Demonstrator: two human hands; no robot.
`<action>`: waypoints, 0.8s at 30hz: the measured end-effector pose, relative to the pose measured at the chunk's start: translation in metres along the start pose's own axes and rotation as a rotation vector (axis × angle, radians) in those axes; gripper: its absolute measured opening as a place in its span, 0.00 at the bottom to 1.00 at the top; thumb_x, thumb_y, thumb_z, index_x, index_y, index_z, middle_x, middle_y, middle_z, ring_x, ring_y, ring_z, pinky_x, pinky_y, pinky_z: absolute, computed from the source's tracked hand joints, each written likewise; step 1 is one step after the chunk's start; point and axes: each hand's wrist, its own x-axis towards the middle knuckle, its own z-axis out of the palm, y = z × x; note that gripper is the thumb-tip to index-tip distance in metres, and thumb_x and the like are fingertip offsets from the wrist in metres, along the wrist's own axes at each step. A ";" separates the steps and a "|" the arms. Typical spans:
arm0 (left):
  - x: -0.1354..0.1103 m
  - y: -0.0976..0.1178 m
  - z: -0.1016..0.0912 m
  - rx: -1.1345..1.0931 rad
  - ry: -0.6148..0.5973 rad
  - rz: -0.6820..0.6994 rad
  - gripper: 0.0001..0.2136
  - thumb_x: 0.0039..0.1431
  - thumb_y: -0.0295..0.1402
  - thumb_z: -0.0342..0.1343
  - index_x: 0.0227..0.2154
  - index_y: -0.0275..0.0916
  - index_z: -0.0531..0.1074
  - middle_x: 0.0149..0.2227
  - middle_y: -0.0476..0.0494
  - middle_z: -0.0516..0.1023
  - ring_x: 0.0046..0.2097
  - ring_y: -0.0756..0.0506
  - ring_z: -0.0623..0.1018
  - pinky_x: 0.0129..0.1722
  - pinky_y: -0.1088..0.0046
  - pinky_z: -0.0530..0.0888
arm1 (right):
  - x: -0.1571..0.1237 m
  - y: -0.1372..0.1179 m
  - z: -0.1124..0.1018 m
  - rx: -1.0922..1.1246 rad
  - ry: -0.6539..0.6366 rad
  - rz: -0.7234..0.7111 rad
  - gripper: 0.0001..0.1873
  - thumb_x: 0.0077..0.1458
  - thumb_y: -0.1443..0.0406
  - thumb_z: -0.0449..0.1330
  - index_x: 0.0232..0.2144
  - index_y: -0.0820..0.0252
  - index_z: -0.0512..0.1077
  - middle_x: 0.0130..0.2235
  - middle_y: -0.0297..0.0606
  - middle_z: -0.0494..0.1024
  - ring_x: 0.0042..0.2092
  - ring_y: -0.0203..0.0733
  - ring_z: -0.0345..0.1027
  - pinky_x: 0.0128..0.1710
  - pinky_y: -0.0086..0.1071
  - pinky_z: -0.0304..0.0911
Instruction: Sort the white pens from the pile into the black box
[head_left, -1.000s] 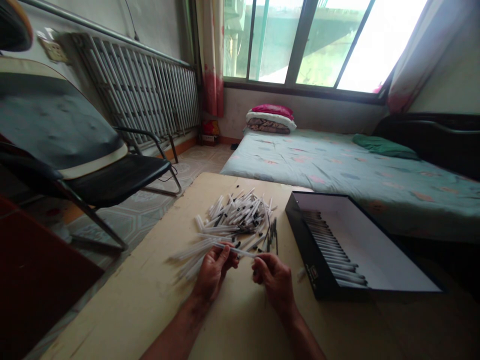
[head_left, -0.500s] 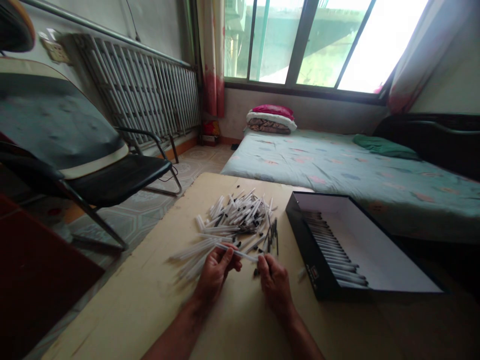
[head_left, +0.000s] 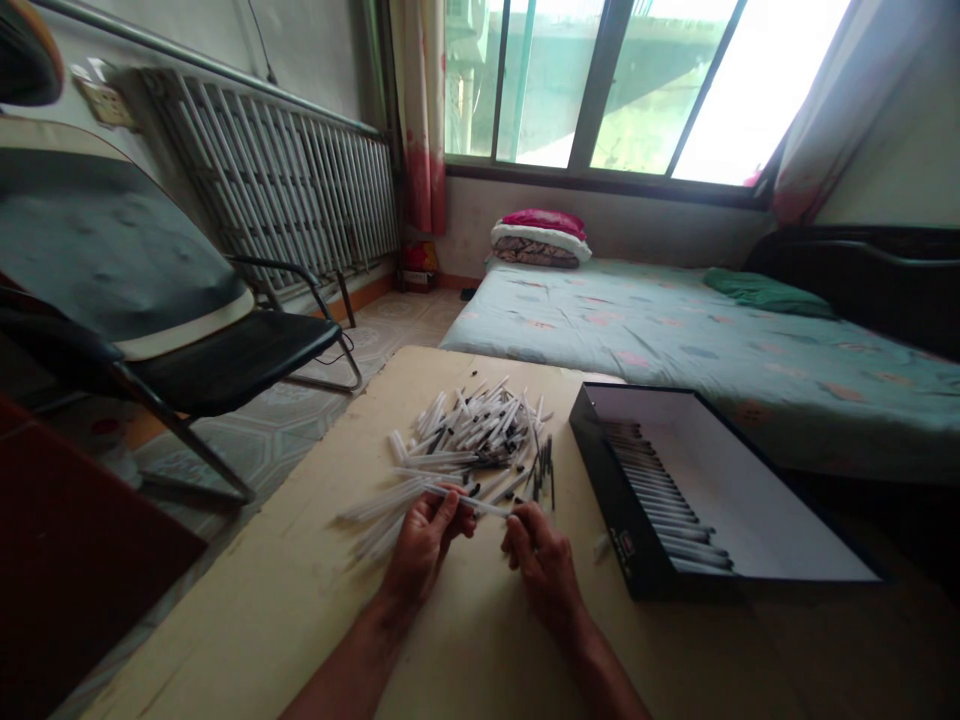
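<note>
A slim whitish pen barrel (head_left: 480, 506) spans the gap between my two hands above the table. My left hand (head_left: 421, 545) is closed around its left part, thumb on top. At its right end, my right hand (head_left: 541, 560) pinches with thumb and curled fingers; whether a small part sits inside that pinch is hidden. Just beyond the hands lies a heap of loose pen parts (head_left: 480, 425), clear tubes mixed with small black pieces. Longer pale tubes (head_left: 375, 505) fan out beside my left hand. Thin dark refills (head_left: 546, 470) lie beyond my right hand.
A black-sided box (head_left: 600, 480) with a white inside stands at the right of the table (head_left: 247, 600), holding a row of pens (head_left: 675, 510). A bed (head_left: 637, 310) adjoins the far edge. To the left are a folding chair (head_left: 225, 360) and a metal rail frame (head_left: 292, 170).
My right hand has shifted slightly left along the barrel, and its fingers have curled in more. The left hand has moved a little left and down, still holding the barrel.
</note>
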 end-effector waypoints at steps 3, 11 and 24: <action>-0.001 0.000 0.001 0.004 -0.013 -0.007 0.12 0.46 0.36 0.65 0.30 0.34 0.71 0.21 0.48 0.75 0.23 0.51 0.73 0.25 0.75 0.70 | -0.001 0.003 0.001 -0.042 -0.015 0.031 0.21 0.63 0.57 0.43 0.22 0.58 0.62 0.17 0.29 0.66 0.18 0.30 0.60 0.20 0.22 0.54; 0.000 -0.002 -0.001 0.005 0.007 0.001 0.12 0.47 0.36 0.64 0.31 0.34 0.71 0.22 0.48 0.75 0.24 0.51 0.73 0.25 0.75 0.70 | -0.001 0.005 0.002 -0.120 -0.007 0.008 0.15 0.63 0.57 0.44 0.32 0.58 0.64 0.21 0.29 0.69 0.20 0.32 0.61 0.22 0.23 0.55; 0.000 -0.002 0.000 -0.008 -0.004 -0.006 0.12 0.46 0.36 0.64 0.30 0.34 0.72 0.22 0.48 0.75 0.23 0.51 0.73 0.25 0.75 0.69 | -0.002 0.005 0.003 -0.163 0.012 -0.018 0.15 0.64 0.58 0.42 0.30 0.57 0.62 0.20 0.28 0.67 0.21 0.34 0.62 0.23 0.24 0.54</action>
